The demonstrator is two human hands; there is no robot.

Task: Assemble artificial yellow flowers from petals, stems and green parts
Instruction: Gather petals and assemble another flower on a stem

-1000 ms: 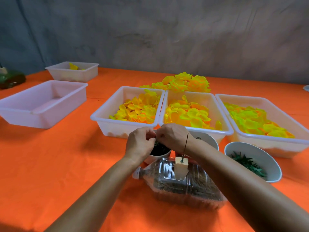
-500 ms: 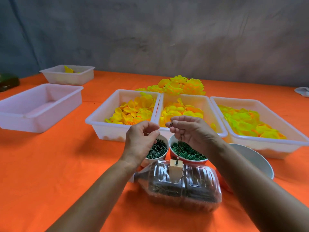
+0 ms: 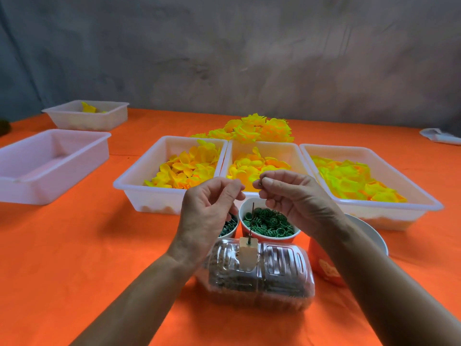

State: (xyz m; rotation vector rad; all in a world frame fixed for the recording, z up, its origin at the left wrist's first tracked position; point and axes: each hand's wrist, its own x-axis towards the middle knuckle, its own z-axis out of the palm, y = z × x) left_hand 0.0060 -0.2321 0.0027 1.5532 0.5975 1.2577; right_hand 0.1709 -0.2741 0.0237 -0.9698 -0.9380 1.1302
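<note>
Right hand (image 3: 296, 198) pinches small green part (image 3: 259, 182), maybe ring; left hand (image 3: 207, 211) close

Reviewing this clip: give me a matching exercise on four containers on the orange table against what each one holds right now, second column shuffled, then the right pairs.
Column 1
1. Paper cup between the hands
2. Far-right white tray
3. Near-left white tray
4. Clear bottle lying on its side

Column 2
A. Nothing visible inside
B. Green rings
C. Dark filling, with a block and upright pin on top
D. Yellow-green petals

Pairs: 1-B, 2-D, 3-A, 4-C
</note>
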